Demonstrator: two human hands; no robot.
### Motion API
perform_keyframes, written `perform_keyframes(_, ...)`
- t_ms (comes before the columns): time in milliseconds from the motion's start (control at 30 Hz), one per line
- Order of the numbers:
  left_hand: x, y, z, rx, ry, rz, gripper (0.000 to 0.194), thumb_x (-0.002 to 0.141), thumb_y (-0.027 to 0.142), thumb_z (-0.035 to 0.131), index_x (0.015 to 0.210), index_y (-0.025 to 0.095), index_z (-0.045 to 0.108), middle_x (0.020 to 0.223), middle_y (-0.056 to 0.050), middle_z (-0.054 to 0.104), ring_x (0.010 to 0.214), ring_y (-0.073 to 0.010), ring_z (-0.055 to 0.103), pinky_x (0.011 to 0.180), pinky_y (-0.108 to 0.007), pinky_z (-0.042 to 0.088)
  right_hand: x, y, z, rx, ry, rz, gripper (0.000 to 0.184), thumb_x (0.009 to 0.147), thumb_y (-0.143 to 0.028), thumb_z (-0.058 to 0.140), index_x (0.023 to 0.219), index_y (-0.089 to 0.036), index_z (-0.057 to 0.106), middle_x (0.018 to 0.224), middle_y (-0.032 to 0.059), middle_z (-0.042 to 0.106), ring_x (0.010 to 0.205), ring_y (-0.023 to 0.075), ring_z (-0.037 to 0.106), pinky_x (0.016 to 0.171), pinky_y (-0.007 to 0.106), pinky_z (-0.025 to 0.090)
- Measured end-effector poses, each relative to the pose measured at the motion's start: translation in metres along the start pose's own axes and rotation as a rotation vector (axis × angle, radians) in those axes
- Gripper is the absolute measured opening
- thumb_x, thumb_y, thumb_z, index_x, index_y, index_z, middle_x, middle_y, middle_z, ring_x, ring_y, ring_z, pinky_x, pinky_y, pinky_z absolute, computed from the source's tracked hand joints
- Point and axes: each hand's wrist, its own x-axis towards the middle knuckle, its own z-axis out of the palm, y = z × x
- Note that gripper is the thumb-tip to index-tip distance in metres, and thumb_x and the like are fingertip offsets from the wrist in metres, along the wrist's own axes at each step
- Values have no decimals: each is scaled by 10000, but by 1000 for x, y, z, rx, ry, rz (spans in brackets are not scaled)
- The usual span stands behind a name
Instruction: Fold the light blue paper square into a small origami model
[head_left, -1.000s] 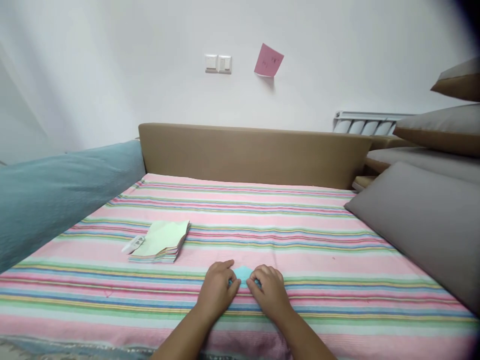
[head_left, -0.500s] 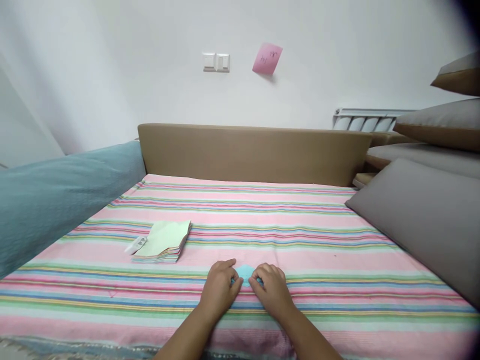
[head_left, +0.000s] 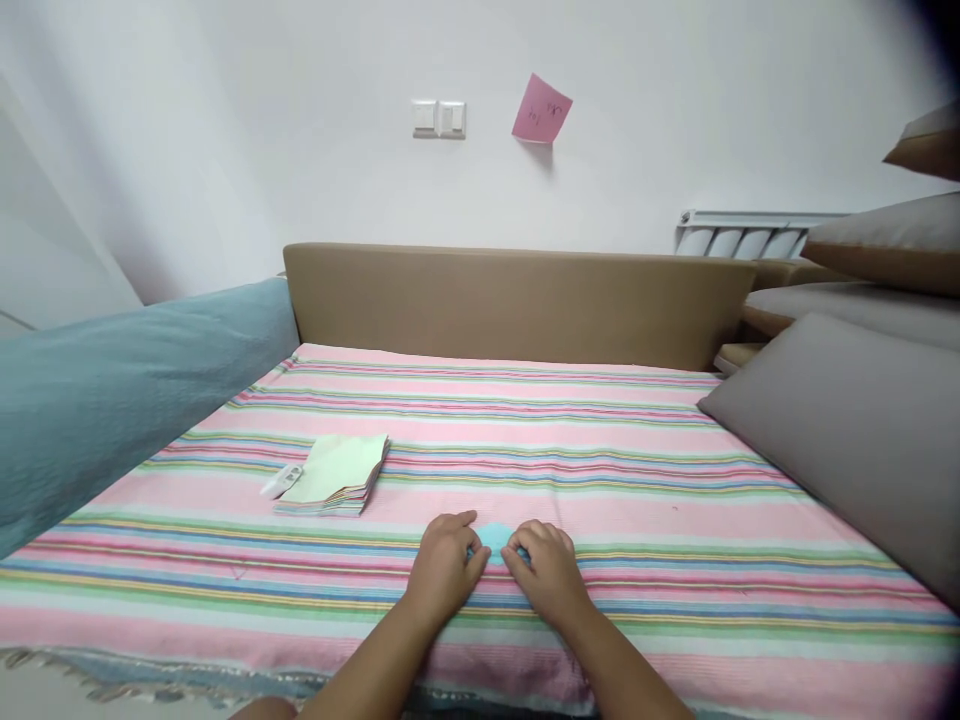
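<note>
A small light-blue piece of paper (head_left: 495,540) lies on the striped cloth (head_left: 637,455), between my two hands. My left hand (head_left: 446,555) has its thumb and fingers closed at the paper's left edge, the index finger stretched out above. At the right edge, my right hand (head_left: 546,565) pinches the paper with curled fingers. Both hands rest low on the cloth and cover the paper's sides, so its full shape is hidden.
To the left sits a stack of coloured paper (head_left: 341,470), pale green on top, with a small white object (head_left: 283,481) against it. Grey cushions (head_left: 840,420) pile up at right. A teal-covered side (head_left: 150,370) and a brown backrest (head_left: 517,305) border the cloth.
My hands stay on the blue paper with almost the same grip. The whole view has shifted slightly, so the bed and paper stack appear a little further right and higher.
</note>
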Motion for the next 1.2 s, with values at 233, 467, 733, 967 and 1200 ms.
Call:
perform_keyframes(233,1,0,1,-3,-8,3,101,742,202,622,643,202,639,1062,-98,659,1014,-263,576,893,-415,405,0,-1,-3,-9,0,9,144,829,-287,509,719,-226,578,811,-3,601,826,172,512,797,317,294)
perform_keyframes(467,3,-2,0,-5,-2,33,136,760,215,591,629,203,627,1051,-103,661,1023,-271,572,886,-428,408,1,-1,-3,-39,2,12,123,819,-299,541,730,-231,592,809,-16,599,823,156,511,790,298,293)
perform_keyframes(733,4,-3,0,-12,3,50,155,770,236,582,623,205,620,1064,-95,656,1031,-266,569,884,-423,409,1,-2,-5,-79,-3,14,143,834,-305,528,732,-230,594,828,-21,598,845,148,507,806,292,281)
perform_keyframes(967,5,-3,0,8,-15,65,135,771,226,587,644,209,630,1022,-81,670,1015,-253,578,894,-414,404,2,-3,-7,-81,-12,20,140,837,-301,524,747,-228,602,832,-16,598,846,147,505,796,287,284)
perform_keyframes(1200,5,-3,0,10,-20,66,139,777,241,592,653,200,640,1028,-90,668,1018,-264,577,898,-415,404,1,-2,-7,-77,-13,24,168,844,-330,525,739,-223,600,824,-19,593,826,143,500,805,290,278)
